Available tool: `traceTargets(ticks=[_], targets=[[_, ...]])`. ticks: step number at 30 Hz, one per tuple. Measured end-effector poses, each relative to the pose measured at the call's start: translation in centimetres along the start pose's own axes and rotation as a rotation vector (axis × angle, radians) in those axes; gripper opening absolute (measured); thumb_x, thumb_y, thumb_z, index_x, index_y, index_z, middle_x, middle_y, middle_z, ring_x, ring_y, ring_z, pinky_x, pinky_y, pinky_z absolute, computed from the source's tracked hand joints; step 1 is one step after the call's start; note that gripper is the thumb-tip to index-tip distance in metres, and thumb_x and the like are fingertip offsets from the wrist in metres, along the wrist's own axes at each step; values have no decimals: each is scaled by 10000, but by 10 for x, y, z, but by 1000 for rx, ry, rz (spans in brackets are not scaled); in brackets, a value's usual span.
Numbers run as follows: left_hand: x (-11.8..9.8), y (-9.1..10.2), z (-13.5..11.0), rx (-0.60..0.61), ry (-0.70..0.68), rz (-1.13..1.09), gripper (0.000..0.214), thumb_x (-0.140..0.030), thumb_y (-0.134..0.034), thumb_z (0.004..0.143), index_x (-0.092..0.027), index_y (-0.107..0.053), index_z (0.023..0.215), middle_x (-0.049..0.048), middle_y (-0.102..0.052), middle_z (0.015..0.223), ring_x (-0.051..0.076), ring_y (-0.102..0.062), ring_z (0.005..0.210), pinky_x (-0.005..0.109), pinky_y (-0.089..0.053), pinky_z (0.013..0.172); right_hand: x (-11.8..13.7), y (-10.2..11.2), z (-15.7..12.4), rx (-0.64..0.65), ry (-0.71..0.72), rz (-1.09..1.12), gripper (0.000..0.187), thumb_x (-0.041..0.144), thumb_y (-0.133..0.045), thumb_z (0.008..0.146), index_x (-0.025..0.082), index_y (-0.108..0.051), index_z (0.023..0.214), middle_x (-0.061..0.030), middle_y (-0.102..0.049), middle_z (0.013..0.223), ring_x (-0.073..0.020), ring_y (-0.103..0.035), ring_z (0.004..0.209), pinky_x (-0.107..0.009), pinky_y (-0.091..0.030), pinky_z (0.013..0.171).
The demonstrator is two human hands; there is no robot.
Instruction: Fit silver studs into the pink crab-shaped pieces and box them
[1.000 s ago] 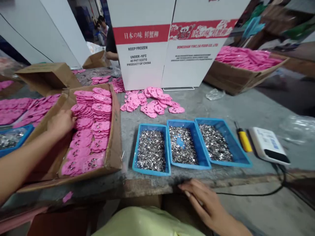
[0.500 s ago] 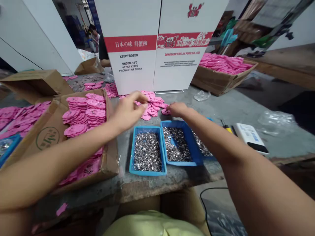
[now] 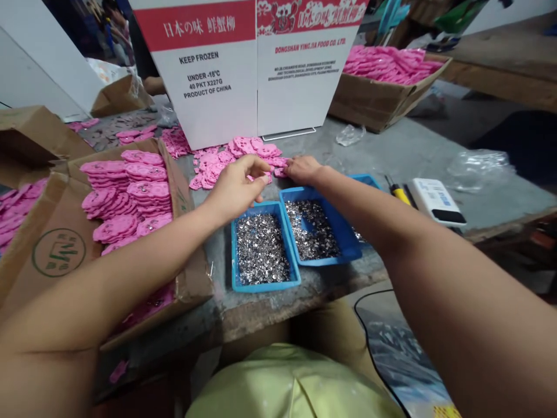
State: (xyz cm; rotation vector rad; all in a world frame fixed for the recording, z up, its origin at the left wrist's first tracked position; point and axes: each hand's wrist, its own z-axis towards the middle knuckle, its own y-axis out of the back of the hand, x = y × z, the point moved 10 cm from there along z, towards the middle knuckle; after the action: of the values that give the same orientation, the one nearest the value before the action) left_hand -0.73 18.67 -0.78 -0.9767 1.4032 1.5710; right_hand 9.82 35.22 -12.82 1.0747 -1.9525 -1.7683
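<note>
My left hand [image 3: 241, 187] hovers over the near edge of a pile of pink flat pieces [image 3: 213, 165], just behind a blue tray [image 3: 297, 284] of small shiny metal bits. Its fingers are half curled, the thumb apart from the index finger, and nothing shows between them. My right hand [image 3: 303, 169] is at the right end of the pile, fingertips closed at a pink piece [image 3: 281, 172]; some fingers are hidden behind the hand. Under my right forearm lies a second blue tray [image 3: 351, 255] with more metal bits, and part of a third container [image 3: 368, 180] behind it.
On the left, an open carton [image 3: 191, 278] holds stacked pink pieces. A white printed box [image 3: 220, 119] stands behind the pile. Another carton [image 3: 374, 110] of pink pieces is at the back right. A white device [image 3: 437, 200] and yellow-handled tool [image 3: 399, 194] lie to the right.
The view has tilted down and shifted. My left hand has come nearer the blue trays, off the middle of the pile. My right hand stays at the pile's right end.
</note>
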Motion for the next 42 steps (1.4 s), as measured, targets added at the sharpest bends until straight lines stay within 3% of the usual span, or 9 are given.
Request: traceTargets(ticks=[9, 14, 17, 23, 27, 31, 34, 37, 42], targets=[[7, 1, -2, -20, 149, -138, 192, -27, -636, 901, -181, -568, 993, -27, -612, 707, 94, -609, 519, 227, -437, 477, 1, 15, -3, -66, 27, -125, 378, 163, -412, 1046, 85, -749, 1198, -231, -760, 1235, -293, -672, 1153, -381, -438, 943], [18, 5, -4, -45, 278, -238, 274, -21, -673, 866, -163, -565, 1074, 2, -604, 801, 129, -631, 692, 271, -456, 611, 2, 61, -27, -236, 61, -106, 339, 213, -482, 1017, 140, -772, 1177, -170, -770, 1136, -289, -626, 1111, -391, -387, 936], [22, 4, -5, -37, 301, -315, 477, 10, -735, 767, -138, -592, 1197, 26, -639, 918, 132, -623, 815, 291, -449, 744, 26, 90, -55, -280, 248, 15, 351, 245, -496, 1007, 203, -771, 1221, -115, -773, 1119, -251, -604, 1012, -378, -395, 894], [15, -32, -16, 313, 303, -502, 488, 46, -727, 614, -146, -679, 1060, 38, -698, 879, 138, -659, 776, 302, -506, 753, 97, 144, -130, -377, 595, 237, 283, 208, -488, 1001, 160, -750, 1098, -92, -737, 971, -215, -567, 932, -367, -430, 901], [6, -42, -22, 398, 270, -508, 360, 29, -647, 639, -147, -659, 953, 74, -691, 789, 211, -703, 654, 351, -543, 618, 103, 163, -150, -511, 495, 404, 270, 241, -493, 1024, 199, -739, 1125, -80, -710, 1145, -237, -576, 1148, -420, -420, 1060], [18, -28, -15, 231, 335, -514, 409, 24, -560, 654, -107, -654, 1031, 119, -713, 777, 172, -655, 580, 299, -512, 545, 49, 131, -147, -649, 15, 644, 358, 226, -474, 1028, 169, -667, 1323, -131, -676, 1357, -225, -626, 1161, -365, -502, 993], [27, -21, -12, 174, 376, -531, 421, 13, -532, 669, -81, -660, 1058, 147, -738, 794, 164, -659, 609, 281, -543, 570, 24, 67, -135, -349, -289, 641, 305, 209, -548, 979, 150, -730, 1217, -134, -771, 1190, -231, -700, 1025, -322, -536, 874], [27, -19, -11, 156, 378, -541, 403, 9, -541, 703, -80, -643, 1083, 152, -752, 822, 183, -704, 656, 290, -588, 614, 35, 21, -127, 16, -263, 431, 290, 210, -604, 941, 180, -790, 1162, -138, -809, 1167, -279, -746, 1060, -331, -550, 874], [23, -20, -13, 189, 381, -521, 318, -36, -586, 815, -145, -606, 1112, 139, -767, 877, 234, -754, 703, 359, -637, 627, 47, 7, -120, 105, -221, 288, 365, 117, -546, 944, 104, -787, 1218, -242, -758, 1310, -346, -732, 1217, -361, -563, 956]])
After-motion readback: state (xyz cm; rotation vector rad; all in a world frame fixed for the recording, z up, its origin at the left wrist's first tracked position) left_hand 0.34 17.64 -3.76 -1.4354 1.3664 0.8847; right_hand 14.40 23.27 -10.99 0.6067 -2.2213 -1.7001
